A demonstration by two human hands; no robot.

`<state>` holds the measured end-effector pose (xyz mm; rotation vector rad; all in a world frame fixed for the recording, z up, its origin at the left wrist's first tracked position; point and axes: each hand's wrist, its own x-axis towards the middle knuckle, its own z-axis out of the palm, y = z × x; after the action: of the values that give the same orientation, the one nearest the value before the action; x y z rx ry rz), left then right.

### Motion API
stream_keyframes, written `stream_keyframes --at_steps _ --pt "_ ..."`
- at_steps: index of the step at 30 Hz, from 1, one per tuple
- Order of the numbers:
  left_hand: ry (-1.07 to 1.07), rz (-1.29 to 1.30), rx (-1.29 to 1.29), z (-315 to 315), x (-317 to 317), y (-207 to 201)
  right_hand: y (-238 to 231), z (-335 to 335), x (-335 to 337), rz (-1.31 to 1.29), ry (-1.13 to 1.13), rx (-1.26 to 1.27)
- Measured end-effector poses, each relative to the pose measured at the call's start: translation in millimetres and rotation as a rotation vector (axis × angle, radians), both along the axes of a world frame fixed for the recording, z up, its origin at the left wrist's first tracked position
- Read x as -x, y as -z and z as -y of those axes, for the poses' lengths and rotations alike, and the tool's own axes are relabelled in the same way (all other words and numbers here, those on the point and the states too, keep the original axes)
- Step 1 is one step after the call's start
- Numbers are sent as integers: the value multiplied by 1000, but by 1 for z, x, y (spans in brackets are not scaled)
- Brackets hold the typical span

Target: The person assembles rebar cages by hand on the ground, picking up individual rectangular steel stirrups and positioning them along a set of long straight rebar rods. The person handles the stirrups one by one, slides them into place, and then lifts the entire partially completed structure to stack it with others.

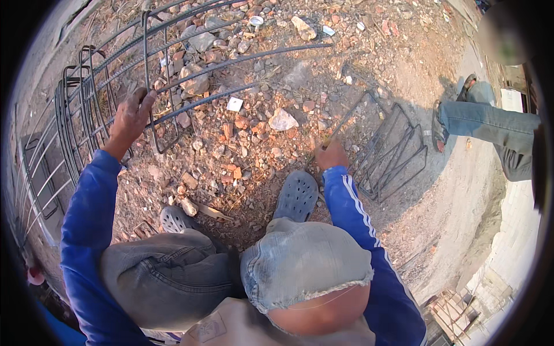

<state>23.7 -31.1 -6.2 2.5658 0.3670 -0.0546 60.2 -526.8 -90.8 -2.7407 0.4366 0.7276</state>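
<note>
A long cage of ribbed steel bars (213,99) lies on the left, with several rectangular stirrups around the bars. My left hand (130,120) is closed on the cage, where a single upright stirrup (146,52) crosses the long bars. On the ground at the right is a pile of loose bent-wire stirrups (398,147). My right hand (332,155) is closed beside this pile, near my right foot. From its fingers a thin steel rod of one stirrup (348,118) runs up and away; its near end is hidden in the hand.
Broken brick, stones and rubble (248,127) cover the ground, with a larger pale stone (283,119) in the middle. My grey clog (297,193) stands between the cage and the pile. Another person's leg in jeans (490,120) reaches in from the right, beyond the pile.
</note>
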Motion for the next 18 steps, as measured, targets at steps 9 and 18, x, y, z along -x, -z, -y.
stream_keyframes --at_steps 9,18 --pt "106 214 -217 2 6 9 -5 23 16 926 773 -833" --pt "-28 162 -101 7 -6 5 -34 -56 -194 830 171 -811"
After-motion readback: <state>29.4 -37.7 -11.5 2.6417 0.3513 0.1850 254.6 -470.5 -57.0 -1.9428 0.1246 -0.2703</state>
